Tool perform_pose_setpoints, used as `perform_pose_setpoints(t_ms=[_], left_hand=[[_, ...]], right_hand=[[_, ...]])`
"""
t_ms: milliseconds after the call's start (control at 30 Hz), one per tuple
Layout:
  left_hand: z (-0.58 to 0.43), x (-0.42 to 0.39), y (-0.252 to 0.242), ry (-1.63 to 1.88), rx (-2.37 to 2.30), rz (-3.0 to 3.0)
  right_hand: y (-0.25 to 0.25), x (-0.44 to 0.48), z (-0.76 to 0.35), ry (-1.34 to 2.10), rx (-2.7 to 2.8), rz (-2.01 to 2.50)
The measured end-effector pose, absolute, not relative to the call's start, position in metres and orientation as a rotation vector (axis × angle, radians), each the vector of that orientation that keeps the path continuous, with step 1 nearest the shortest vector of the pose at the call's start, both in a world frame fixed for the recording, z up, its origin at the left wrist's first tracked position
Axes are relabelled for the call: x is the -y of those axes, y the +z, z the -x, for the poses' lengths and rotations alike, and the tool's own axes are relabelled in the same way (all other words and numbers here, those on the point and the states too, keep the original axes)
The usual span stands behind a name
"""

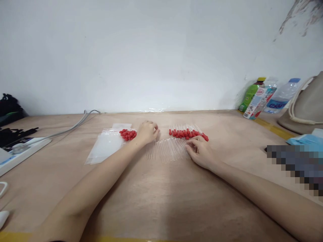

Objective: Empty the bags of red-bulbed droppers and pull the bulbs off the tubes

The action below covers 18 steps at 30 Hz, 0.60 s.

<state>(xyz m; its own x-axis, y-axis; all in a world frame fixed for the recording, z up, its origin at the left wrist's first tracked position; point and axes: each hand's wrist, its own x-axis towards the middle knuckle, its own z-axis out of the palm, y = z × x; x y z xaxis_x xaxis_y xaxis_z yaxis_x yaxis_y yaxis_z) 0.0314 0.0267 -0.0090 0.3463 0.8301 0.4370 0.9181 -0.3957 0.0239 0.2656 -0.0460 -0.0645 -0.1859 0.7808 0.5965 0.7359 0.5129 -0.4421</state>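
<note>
My left hand (pixel 148 132) is just right of a small heap of red rubber bulbs (pixel 128 134). Its fingers are curled; whatever they may hold is hidden. A row of thin clear tubes (pixel 169 150) lies side by side between my hands, running under the left fingers. My right hand (pixel 202 153) rests at the right end of that row, thumb and fingertips drawn close together at the tubes. I cannot make out what is between them. Behind the right hand lie several droppers (pixel 186 133) with red bulbs, their clear stems pointing toward the wall.
Clear plastic bags (pixel 106 146) lie flat at the left. Farther left is a power strip (pixel 27 153) with a grey cable (pixel 75 125). Bottles (pixel 253 92) and a beige bag (pixel 306 101) stand at back right, near a blue mask (pixel 306 139) and a blurred-out dark object (pixel 294 164).
</note>
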Motion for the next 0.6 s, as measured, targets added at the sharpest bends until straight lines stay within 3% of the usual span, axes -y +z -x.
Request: perform_pose_setpoints(t_ms=[367, 600], left_hand=[[-0.080, -0.042, -0.020, -0.477, 1.727, 2.531], [-0.077, -0.039, -0.018, -0.623, 1.924, 2.442]], right_hand=[[-0.070, 0.046, -0.270, 0.150, 1.860, 1.260], [-0.069, 0.046, -0.268, 0.200, 1.768, 1.263]])
